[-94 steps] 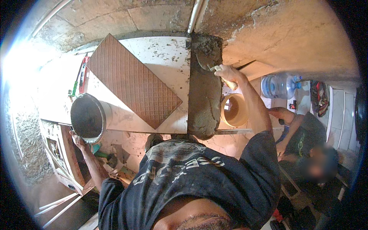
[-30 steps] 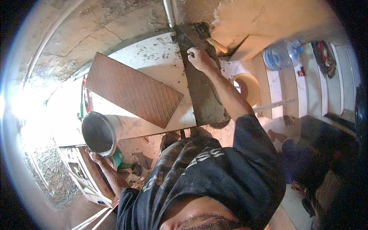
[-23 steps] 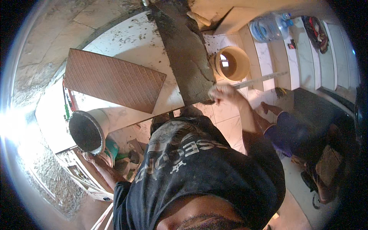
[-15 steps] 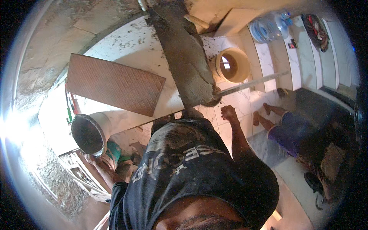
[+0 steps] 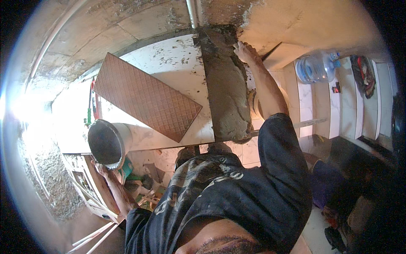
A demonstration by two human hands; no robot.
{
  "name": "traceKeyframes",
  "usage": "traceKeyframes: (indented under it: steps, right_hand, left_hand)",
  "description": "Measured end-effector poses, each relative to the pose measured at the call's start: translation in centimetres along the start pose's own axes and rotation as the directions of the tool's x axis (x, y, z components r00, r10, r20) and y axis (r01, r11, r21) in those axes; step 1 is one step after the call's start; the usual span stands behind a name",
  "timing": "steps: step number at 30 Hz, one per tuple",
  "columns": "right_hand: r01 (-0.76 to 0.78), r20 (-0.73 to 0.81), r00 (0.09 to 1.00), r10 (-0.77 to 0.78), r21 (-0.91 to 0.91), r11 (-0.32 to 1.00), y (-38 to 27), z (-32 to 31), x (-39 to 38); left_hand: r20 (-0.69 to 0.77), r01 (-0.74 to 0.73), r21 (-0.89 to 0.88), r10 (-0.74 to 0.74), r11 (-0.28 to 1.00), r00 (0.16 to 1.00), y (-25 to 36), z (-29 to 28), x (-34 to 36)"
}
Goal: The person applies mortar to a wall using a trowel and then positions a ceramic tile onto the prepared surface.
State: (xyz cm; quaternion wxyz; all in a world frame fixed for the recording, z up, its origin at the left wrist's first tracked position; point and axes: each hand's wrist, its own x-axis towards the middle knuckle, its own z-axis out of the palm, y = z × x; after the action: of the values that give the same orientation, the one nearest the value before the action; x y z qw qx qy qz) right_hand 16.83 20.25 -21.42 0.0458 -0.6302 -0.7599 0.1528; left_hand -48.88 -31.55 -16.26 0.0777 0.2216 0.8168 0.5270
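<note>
"What's the left grip (image 5: 100, 166) doing?"
"Closed on the near rim of the grey bucket (image 5: 127, 137), which leans mouth-up."
"And the right grip (image 5: 246, 51)?"
"Curled at the far right edge of the wet mortar strip (image 5: 226, 91); I can't tell whether it holds anything."
"The brown gridded tile (image 5: 148, 97)?"
"Between both grips, on the white counter (image 5: 182, 70)."
</note>
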Motion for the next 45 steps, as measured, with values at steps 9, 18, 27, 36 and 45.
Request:
traceKeyframes:
  steps: [9,18,27,36,45]
  right_hand:
    - [0.126,0.075,0.989,-0.126,0.01,0.992,-1.1,-5.9,-4.5]
    - [0.447,0.297,0.879,-0.373,-0.242,0.861,0.9,-6.2,-4.7]
    - [0.263,0.133,0.962,-0.239,-0.207,0.942,2.6,-4.9,2.6]
    - [0.069,0.596,0.77,-0.228,0.278,0.958,1.7,-6.7,3.2]
    - [0.401,0.477,0.805,-0.353,0.002,0.916,1.4,-8.5,-6.2]
  left_hand:
    - [-0.031,0.05,-0.037,-0.051,0.998,0.998,-0.6,0.0,-0.9]
    - [-0.019,-0.061,0.015,0.061,0.998,0.998,-4.7,-1.6,0.9]
    - [-0.088,0.164,-0.18,-0.182,0.97,0.979,-0.6,0.6,-0.4]
    - [-0.005,0.178,0.137,-0.179,0.974,0.984,0.9,0.6,-0.4]
    - [0.022,0.205,0.03,-0.206,0.978,0.978,4.3,2.1,-1.9]
